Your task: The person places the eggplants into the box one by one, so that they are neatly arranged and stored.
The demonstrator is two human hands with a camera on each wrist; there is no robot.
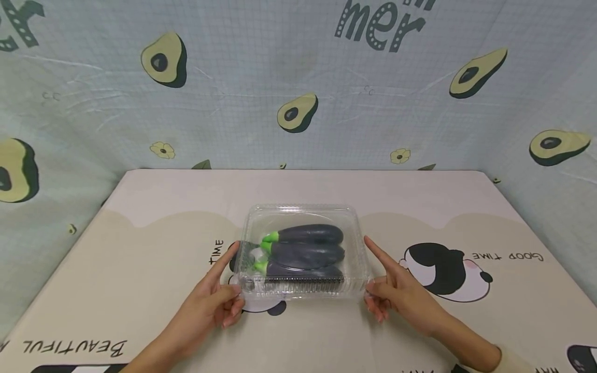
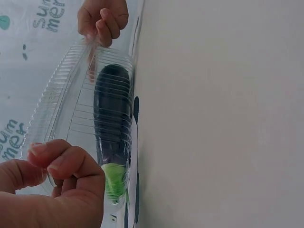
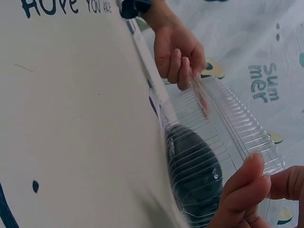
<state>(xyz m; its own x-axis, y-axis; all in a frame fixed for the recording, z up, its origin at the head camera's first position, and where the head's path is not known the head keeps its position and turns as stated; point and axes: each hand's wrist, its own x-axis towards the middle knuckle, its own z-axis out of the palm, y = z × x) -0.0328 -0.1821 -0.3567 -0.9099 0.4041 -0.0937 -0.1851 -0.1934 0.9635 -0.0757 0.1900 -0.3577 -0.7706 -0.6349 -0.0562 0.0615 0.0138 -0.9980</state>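
A clear plastic clamshell box (image 1: 303, 209), its lid down, stands at the middle of the table. Three dark purple eggplants (image 1: 308, 254) with green stem ends lie inside, stems to the left. Beside the stems shows a small pale patch (image 1: 257, 254). My left hand (image 1: 216, 298) pinches the box's rim at the front left corner, index finger stretched along the side. At the right corner my right hand (image 1: 396, 290) pinches the rim the same way. Through the ribbed wall, an eggplant (image 2: 113, 109) shows in the left wrist view.
A pale cloth (image 1: 163, 280) printed with cartoon dogs and lettering covers the table. Behind it and at both sides hangs a light curtain (image 1: 233, 62) with printed avocados. The table's back edge (image 1: 303, 170) meets this curtain.
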